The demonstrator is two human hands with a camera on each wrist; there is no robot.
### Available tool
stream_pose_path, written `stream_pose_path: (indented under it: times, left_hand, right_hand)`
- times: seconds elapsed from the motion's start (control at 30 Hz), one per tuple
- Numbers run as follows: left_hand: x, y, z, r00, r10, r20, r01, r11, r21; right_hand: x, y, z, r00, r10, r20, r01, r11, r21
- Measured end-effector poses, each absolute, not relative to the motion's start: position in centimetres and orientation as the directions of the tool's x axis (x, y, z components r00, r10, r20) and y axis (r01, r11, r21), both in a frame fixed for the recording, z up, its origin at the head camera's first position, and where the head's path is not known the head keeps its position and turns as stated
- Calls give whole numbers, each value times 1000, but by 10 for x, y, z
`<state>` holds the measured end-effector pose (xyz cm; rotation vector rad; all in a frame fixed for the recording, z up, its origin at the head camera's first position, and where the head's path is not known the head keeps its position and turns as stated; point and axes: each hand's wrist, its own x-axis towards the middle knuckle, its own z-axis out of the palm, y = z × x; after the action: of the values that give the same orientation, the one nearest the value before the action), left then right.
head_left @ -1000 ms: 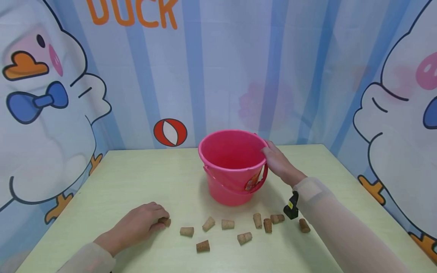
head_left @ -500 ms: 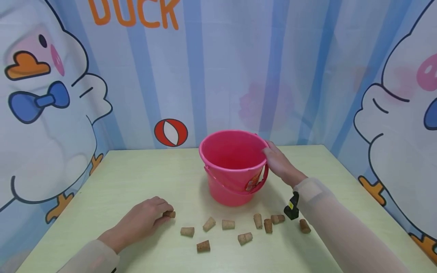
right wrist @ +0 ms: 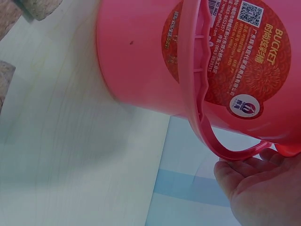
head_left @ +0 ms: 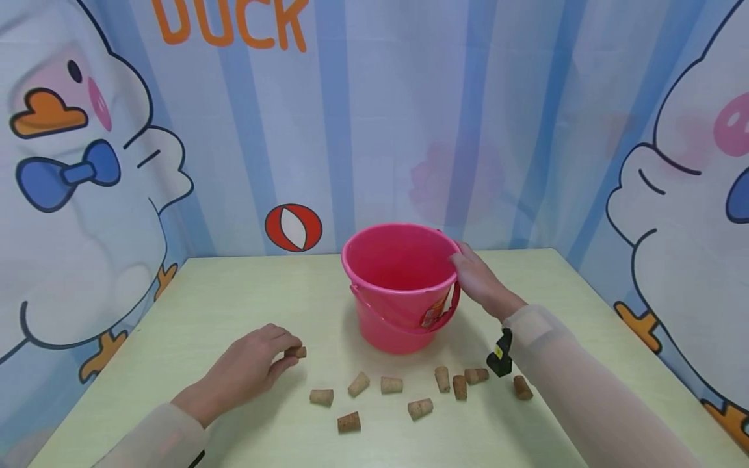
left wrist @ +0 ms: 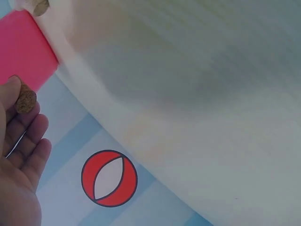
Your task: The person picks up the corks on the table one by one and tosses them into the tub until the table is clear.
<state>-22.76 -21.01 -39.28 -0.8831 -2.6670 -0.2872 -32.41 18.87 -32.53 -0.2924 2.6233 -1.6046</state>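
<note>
The table's (head_left: pixel 251 286) back edge crosses mid-frame in the head view below a patterned backdrop (head_left: pixel 386 117), its surface stretching forward to the left hand (head_left: pixel 248 367), lower left of centre, which pinches a cork (head_left: pixel 300 352) with thumb and fingers. Nine loose corks (head_left: pixel 391 385) lie across the lower middle and right, nearer than the upright pink bucket (head_left: pixel 386 339) at centre. The right hand (head_left: pixel 481 278) grips its right rim; the bucket's floor is hard to make out.
</note>
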Motion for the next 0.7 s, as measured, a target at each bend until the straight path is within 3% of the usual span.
stream_pose_path:
  times: [0.7]
  left_hand:
    - [-234,-189,-366,-728,541,421,619,782,65]
  right_hand:
    - [-323,188,-323,-982,-185,42,-120,433,-894]
